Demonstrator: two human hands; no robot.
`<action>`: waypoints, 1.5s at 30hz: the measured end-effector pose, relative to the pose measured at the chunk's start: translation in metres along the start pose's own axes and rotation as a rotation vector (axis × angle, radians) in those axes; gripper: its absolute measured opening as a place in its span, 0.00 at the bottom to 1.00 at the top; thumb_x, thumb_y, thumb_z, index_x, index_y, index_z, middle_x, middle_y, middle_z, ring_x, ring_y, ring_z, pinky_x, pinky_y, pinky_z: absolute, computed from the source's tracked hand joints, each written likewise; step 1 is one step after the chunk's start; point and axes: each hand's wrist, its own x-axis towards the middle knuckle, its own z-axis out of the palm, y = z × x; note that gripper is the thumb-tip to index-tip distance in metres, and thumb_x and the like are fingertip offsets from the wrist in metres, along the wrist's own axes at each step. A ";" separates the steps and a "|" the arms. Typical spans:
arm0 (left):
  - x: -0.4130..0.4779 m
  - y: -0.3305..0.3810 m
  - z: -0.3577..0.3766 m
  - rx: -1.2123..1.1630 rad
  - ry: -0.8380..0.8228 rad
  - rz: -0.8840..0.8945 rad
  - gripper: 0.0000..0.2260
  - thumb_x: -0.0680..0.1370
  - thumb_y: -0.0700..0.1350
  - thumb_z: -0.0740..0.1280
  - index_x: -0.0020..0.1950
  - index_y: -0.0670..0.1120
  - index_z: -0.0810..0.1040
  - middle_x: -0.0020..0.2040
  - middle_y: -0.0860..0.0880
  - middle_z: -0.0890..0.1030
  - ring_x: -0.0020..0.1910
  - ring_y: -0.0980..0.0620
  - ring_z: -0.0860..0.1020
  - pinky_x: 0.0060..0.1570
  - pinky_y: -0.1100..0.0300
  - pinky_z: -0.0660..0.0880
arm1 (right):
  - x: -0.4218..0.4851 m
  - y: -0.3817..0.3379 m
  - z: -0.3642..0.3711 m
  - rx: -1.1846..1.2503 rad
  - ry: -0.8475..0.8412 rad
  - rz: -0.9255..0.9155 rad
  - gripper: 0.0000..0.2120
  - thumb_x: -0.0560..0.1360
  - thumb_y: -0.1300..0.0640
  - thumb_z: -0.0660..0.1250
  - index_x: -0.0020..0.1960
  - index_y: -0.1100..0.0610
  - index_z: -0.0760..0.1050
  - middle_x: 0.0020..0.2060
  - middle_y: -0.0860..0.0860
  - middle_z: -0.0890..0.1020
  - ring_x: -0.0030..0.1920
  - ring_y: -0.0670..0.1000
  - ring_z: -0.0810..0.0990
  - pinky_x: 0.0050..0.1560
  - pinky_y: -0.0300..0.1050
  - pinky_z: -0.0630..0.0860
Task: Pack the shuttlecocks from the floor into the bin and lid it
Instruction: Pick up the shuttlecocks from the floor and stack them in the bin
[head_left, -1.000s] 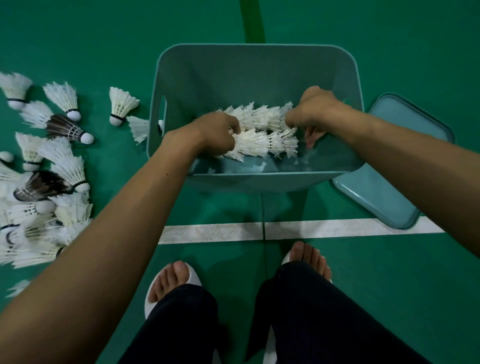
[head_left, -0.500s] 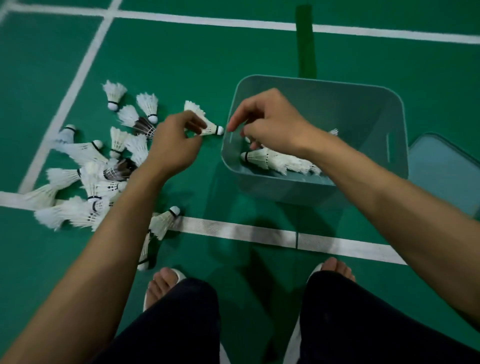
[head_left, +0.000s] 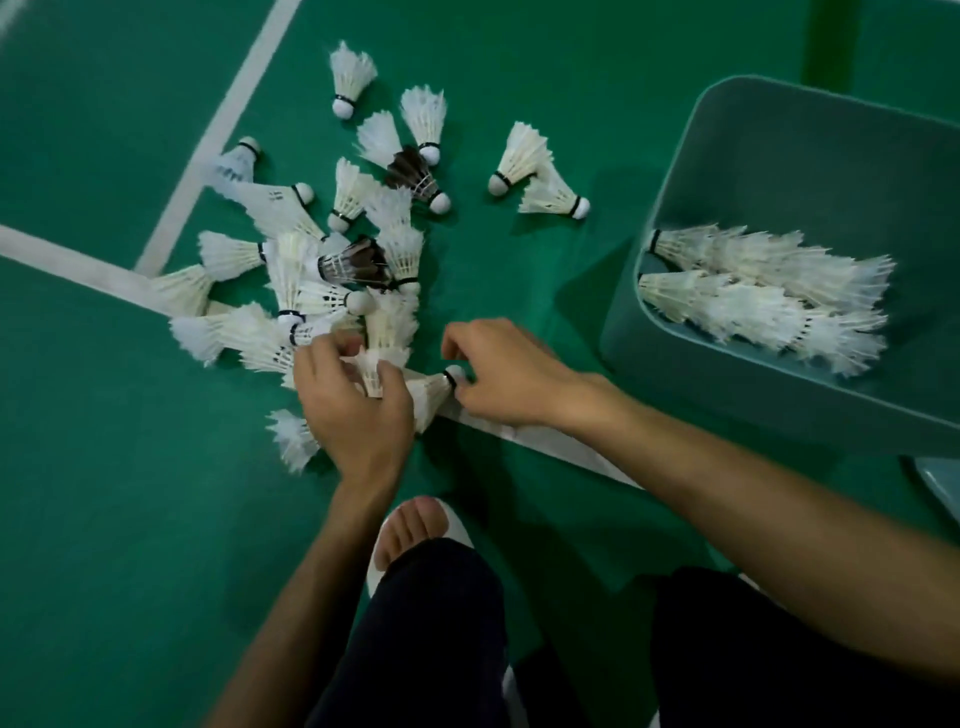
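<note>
Beside the bin (head_left: 621, 332), scattered shuttlecocks (head_left: 348, 193) crowding both hands, left hand (head_left: 353, 415) gripping one, right hand (head_left: 498, 374) pinching another's cork (head_left: 455, 373).

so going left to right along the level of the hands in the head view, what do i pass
outermost pile shuttlecock → left hand with its gripped shuttlecock → cork-pinched shuttlecock → right hand → bin, packed shuttlecocks inside

Hands (head_left: 358, 415) (both) down onto shuttlecocks (head_left: 427, 399)

Nothing legible; the small dark print on one shuttlecock (head_left: 271, 201) is too blurred
</note>
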 end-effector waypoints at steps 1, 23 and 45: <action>-0.002 -0.006 -0.005 0.075 0.049 -0.050 0.13 0.71 0.42 0.68 0.54 0.42 0.74 0.52 0.43 0.75 0.50 0.44 0.73 0.49 0.51 0.70 | 0.001 0.000 0.010 -0.059 -0.013 -0.012 0.16 0.71 0.52 0.68 0.57 0.55 0.74 0.51 0.55 0.78 0.51 0.61 0.80 0.50 0.55 0.79; -0.017 -0.025 0.026 0.358 -0.297 -0.006 0.24 0.76 0.62 0.70 0.61 0.46 0.68 0.54 0.47 0.75 0.43 0.43 0.78 0.32 0.55 0.70 | 0.032 0.022 0.002 0.828 0.157 0.559 0.09 0.80 0.58 0.64 0.48 0.64 0.76 0.42 0.65 0.84 0.29 0.59 0.86 0.40 0.59 0.84; 0.010 0.024 0.030 0.229 -0.519 0.031 0.14 0.78 0.49 0.59 0.63 0.49 0.64 0.51 0.44 0.77 0.40 0.41 0.75 0.37 0.51 0.66 | 0.025 0.029 0.009 0.027 0.339 0.101 0.04 0.78 0.58 0.63 0.52 0.56 0.75 0.35 0.51 0.80 0.40 0.58 0.80 0.45 0.51 0.76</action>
